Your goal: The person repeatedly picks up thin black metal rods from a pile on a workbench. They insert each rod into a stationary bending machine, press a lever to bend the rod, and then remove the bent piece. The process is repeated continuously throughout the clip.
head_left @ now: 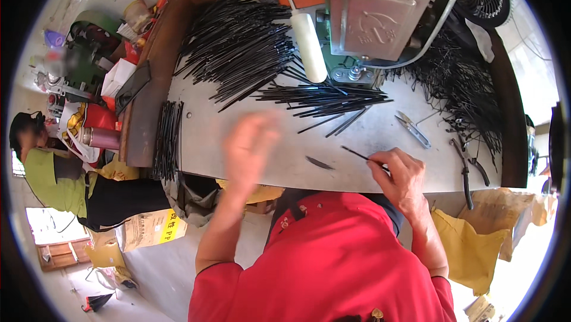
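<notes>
Black and thin, a rod (357, 154) lies pinched at its near end between the fingertips of the right hand (399, 176), its far end slanting up and left over the grey metal tabletop (250, 143). The left hand (250, 143) hovers over the table, blurred — whether it is open or holds anything cannot be told. Beyond lie a small bundle of black rods (324, 100) and a larger heap (238, 45) beside a grey machine (375, 15). Snips (412, 129) and pliers (467, 164) rest right of the hand — apart from it.
</notes>
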Demonstrator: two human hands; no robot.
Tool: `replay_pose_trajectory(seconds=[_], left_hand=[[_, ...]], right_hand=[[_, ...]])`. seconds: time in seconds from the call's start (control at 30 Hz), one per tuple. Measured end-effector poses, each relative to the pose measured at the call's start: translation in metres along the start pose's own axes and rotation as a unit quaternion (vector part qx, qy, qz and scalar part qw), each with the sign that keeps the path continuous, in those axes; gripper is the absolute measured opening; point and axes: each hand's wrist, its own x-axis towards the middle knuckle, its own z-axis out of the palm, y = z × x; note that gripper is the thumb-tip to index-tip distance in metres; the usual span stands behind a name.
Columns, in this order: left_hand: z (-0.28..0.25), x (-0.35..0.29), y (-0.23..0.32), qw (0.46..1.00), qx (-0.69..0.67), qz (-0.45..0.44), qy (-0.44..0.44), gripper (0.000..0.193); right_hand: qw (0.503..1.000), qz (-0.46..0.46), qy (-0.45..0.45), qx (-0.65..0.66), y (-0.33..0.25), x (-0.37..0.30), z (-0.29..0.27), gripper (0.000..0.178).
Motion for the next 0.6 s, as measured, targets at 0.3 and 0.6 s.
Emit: replay_pose_trajectory(seconds=[0.3, 0.6], left_hand=[[0.091, -0.016, 0.017, 0.983, 0.039, 0.167, -0.070, 0.008], [0.103, -0.017, 0.010, 0.981, -0.068, -0.012, -0.183, 0.008]], right_hand=[[0.989, 0.129, 0.044, 0.054, -0.006, 0.006, 0.001, 0.026], [0.761, 0.328, 0.107, 0.550, 0.000, -0.006, 0.024, 0.021]])
